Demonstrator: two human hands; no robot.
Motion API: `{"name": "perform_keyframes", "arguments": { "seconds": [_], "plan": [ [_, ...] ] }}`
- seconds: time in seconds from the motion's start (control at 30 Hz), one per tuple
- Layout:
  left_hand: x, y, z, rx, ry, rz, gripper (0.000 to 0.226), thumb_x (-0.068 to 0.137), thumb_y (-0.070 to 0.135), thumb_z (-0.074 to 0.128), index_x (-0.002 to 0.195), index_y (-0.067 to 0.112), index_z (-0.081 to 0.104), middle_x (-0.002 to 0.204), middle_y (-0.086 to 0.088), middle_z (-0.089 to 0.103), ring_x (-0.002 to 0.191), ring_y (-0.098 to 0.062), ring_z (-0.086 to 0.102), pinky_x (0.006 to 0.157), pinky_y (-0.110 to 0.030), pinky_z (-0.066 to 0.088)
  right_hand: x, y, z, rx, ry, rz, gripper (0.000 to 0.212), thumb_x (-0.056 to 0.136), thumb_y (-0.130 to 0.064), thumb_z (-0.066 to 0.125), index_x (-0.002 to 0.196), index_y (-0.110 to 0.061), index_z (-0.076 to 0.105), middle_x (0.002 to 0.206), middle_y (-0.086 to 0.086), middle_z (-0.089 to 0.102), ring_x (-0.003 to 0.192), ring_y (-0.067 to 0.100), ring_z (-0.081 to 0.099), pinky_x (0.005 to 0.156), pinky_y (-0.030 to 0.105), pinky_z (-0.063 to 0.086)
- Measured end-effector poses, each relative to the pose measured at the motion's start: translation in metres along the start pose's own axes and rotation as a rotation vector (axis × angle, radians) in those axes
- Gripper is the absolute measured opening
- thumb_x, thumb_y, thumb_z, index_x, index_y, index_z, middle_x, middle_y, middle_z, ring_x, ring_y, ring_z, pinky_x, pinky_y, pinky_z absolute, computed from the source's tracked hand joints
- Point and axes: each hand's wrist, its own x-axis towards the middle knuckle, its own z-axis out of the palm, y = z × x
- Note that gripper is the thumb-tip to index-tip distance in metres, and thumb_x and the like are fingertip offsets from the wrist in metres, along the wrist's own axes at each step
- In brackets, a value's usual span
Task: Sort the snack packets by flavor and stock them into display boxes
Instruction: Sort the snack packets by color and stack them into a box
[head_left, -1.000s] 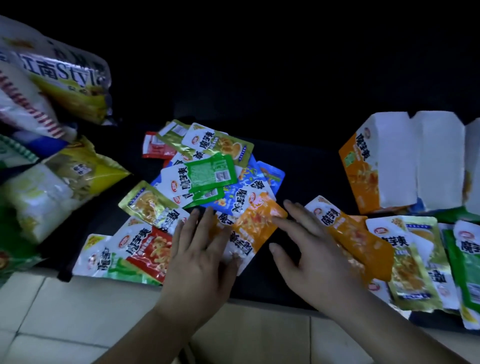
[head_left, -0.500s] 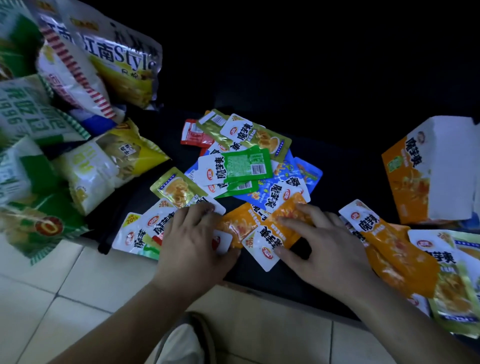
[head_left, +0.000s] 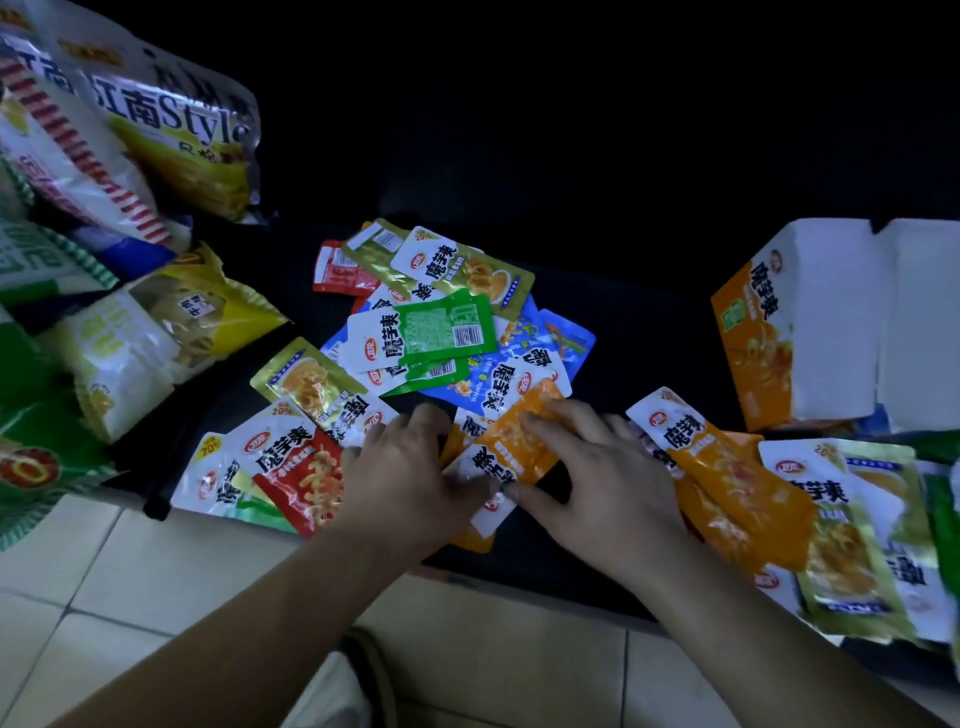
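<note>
On the dark surface (head_left: 649, 353), near its near edge, an orange packet (head_left: 511, 454) lies between the two hands. The right grip (head_left: 597, 483) has its fingers spread over the top of it and its thumb pressed against the near white end, pinching it. The left grip (head_left: 410, 478) is bent at the packet's left edge with its thumb touching the white end; I cannot tell whether it has hold of anything. Just beyond them lies a loose heap of packets (head_left: 467, 275), with a green packet (head_left: 447, 327) on top of blue ones. To the right a stack of orange packets (head_left: 743, 493) lies beside yellow-green ones, and far right stands an orange display box (head_left: 753, 338). Large snack bags (head_left: 156, 130) crowd the left.
</note>
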Motion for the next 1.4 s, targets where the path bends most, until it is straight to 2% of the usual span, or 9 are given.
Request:
{"name": "perform_keyframes", "arguments": {
  "seconds": [0.2, 0.37, 0.47, 0.6, 0.73, 0.8, 0.93, 1.23, 1.4],
  "plan": [
    [-0.004, 0.011, 0.005, -0.077, -0.017, -0.029, 0.045, 0.077, 0.058, 0.077, 0.091, 0.03, 0.045, 0.088, 0.011, 0.052, 0.089, -0.019, 0.053, 0.074, -0.034, 0.036, -0.008, 0.01, -0.001, 0.326, -0.007, 0.01, 0.058, 0.097, -0.045, 0.063, 0.152, -0.041, 0.044, 0.154, -0.028, 0.037, 0.14, 0.001, 0.036, 0.107, 0.023, 0.038],
    [-0.008, 0.014, -0.007, -0.513, -0.133, -0.065, 0.048, 0.085, 0.03, 0.082, 0.121, 0.032, 0.05, 0.105, 0.013, 0.071, 0.092, -0.007, 0.068, 0.071, -0.026, 0.052, -0.021, 0.008, -0.005, 0.721, 0.093, 0.107, 0.046, 0.097, -0.021, 0.068, 0.14, -0.031, 0.059, 0.15, -0.022, 0.042, 0.14, -0.005, 0.04, 0.111, 0.024, 0.04],
    [-0.018, 0.012, -0.032, -0.732, -0.186, -0.076, 0.036, 0.093, 0.023, 0.075, 0.127, 0.03, 0.064, 0.125, 0.017, 0.071, 0.113, -0.01, 0.069, 0.096, -0.032, 0.056, -0.026, -0.006, -0.013, 0.788, 0.258, 0.238, 0.035, 0.094, -0.021, 0.07, 0.128, -0.029, 0.065, 0.121, -0.016, 0.057, 0.112, -0.003, 0.06, 0.087, 0.021, 0.057],
    [-0.03, 0.009, -0.059, -1.125, -0.224, -0.148, 0.018, 0.098, 0.011, 0.065, 0.103, 0.023, 0.078, 0.099, -0.005, 0.081, 0.091, -0.029, 0.077, 0.083, -0.045, 0.061, -0.021, -0.029, -0.036, 1.111, -0.032, 0.511, 0.014, 0.093, -0.045, 0.067, 0.097, -0.032, 0.072, 0.084, 0.001, 0.074, 0.072, 0.018, 0.074, 0.068, 0.049, 0.064],
    [-0.039, 0.023, -0.046, -1.254, -0.238, -0.066, 0.024, 0.093, -0.002, 0.067, 0.114, 0.009, 0.065, 0.106, -0.012, 0.078, 0.097, -0.035, 0.076, 0.079, -0.052, 0.063, -0.018, -0.04, -0.041, 1.275, -0.038, 0.464, 0.05, 0.08, -0.072, 0.07, 0.117, -0.039, 0.07, 0.101, -0.002, 0.078, 0.1, 0.02, 0.074, 0.092, 0.055, 0.058],
    [-0.04, 0.034, -0.031, -1.235, -0.201, -0.03, 0.034, 0.088, -0.007, 0.073, 0.115, 0.009, 0.063, 0.106, -0.014, 0.077, 0.098, -0.036, 0.075, 0.084, -0.054, 0.062, -0.018, -0.04, -0.048, 1.338, 0.024, 0.465, 0.035, 0.088, -0.05, 0.075, 0.118, -0.034, 0.07, 0.104, -0.005, 0.079, 0.102, 0.016, 0.074, 0.091, 0.049, 0.057],
    [-0.043, 0.059, -0.007, -1.19, -0.246, 0.058, 0.053, 0.078, -0.003, 0.086, 0.12, 0.022, 0.064, 0.104, -0.016, 0.076, 0.099, -0.036, 0.075, 0.089, -0.059, 0.059, -0.027, -0.019, -0.055, 1.344, 0.075, 0.496, 0.032, 0.094, -0.013, 0.072, 0.12, -0.03, 0.069, 0.102, -0.003, 0.079, 0.1, 0.015, 0.075, 0.085, 0.042, 0.06],
    [-0.042, 0.093, 0.032, -1.087, -0.206, -0.146, 0.042, 0.094, 0.002, 0.07, 0.128, 0.026, 0.062, 0.086, 0.0, 0.075, 0.081, -0.015, 0.072, 0.066, -0.031, 0.062, -0.067, 0.061, -0.071, 0.931, 0.247, 0.55, 0.047, 0.094, -0.012, 0.071, 0.117, -0.051, 0.064, 0.1, -0.021, 0.075, 0.092, 0.0, 0.07, 0.083, 0.042, 0.059],
    [-0.052, 0.104, 0.048, -0.923, -0.203, -0.122, 0.033, 0.096, 0.013, 0.068, 0.122, 0.033, 0.064, 0.092, 0.012, 0.075, 0.085, -0.011, 0.072, 0.071, -0.031, 0.062, -0.073, 0.093, -0.066, 0.754, 0.422, 0.551, 0.047, 0.095, -0.018, 0.07, 0.136, -0.035, 0.055, 0.089, -0.012, 0.074, 0.078, 0.0, 0.069, 0.056, 0.012, 0.048]
  ]
}}
